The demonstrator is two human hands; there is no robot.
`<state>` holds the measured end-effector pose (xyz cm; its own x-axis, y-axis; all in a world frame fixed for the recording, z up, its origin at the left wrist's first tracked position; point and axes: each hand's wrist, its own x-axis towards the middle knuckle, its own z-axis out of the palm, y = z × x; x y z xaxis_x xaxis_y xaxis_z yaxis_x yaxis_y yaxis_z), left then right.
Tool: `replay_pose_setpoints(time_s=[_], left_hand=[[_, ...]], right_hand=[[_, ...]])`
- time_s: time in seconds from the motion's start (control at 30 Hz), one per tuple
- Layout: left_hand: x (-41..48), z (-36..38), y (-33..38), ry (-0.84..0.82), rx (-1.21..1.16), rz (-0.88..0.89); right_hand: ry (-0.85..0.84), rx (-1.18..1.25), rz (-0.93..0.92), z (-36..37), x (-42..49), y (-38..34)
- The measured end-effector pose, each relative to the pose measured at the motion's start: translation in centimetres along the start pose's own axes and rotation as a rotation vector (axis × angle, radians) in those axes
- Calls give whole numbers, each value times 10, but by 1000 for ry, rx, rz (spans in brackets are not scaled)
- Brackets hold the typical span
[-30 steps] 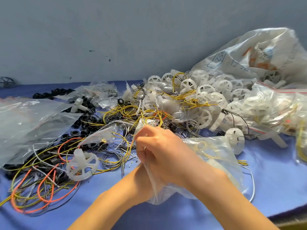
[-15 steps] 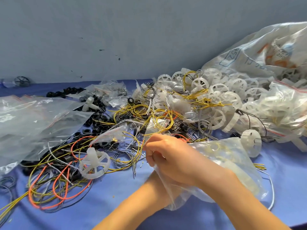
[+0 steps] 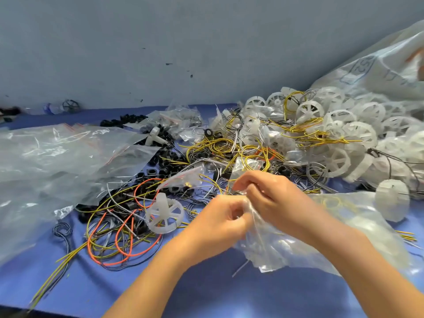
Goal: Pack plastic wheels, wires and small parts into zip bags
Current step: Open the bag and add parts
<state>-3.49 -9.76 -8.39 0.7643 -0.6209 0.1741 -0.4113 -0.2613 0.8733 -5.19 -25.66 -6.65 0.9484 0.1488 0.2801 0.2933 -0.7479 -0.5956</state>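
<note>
Left hand [image 3: 220, 223] slid leftward, pinching wire-holding zip bag [image 3: 362, 214].

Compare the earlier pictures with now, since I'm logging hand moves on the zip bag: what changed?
The left hand, earlier hidden under the right hand, has slid out to the left and pinches the mouth edge of the zip bag; the right hand pinches it alongside, so the hands have drawn apart. Both kept hold of the bag. The loose white wheel and the wire tangle lie as before.
</note>
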Motion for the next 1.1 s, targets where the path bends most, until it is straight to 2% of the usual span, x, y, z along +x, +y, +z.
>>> replay_pose_setpoints(time_s=[0.03, 0.07, 0.2, 0.3, 0.4, 0.53, 0.63, 0.73, 0.83, 0.97, 1.1], left_hand=[[-2, -10, -2, 37, -35, -14], [-5, -26, -3, 142, -42, -51], [-33, -104, -21, 668, 155, -214], [-55, -132, -34, 781, 417, -379], [-60, -125, -30, 772, 484, -336], [-44, -96, -19, 746, 446, -171], [-22, -68, -18, 624, 390, -70], [9, -43, -23, 474, 367, -50], [38, -24, -27, 364, 355, -72], [73, -9, -32, 345, 398, -143], [95, 5, -34, 252, 656, -118]], right_hand=[[16, -17, 2, -1, 1, 1], [16, -42, 8, -1, 2, 2], [-24, -177, 36, 1, 2, 1], [-38, -185, 16, 3, 1, -8], [-85, -215, -3, 8, 3, -13], [-255, -334, -7, 18, 1, -10], [-298, -345, 29, 23, -3, -8], [-326, -336, 25, 22, -3, -8], [-310, -269, 33, 15, 0, -11], [-221, -202, 74, -7, 7, -3], [-138, -210, 148, -29, 9, 20]])
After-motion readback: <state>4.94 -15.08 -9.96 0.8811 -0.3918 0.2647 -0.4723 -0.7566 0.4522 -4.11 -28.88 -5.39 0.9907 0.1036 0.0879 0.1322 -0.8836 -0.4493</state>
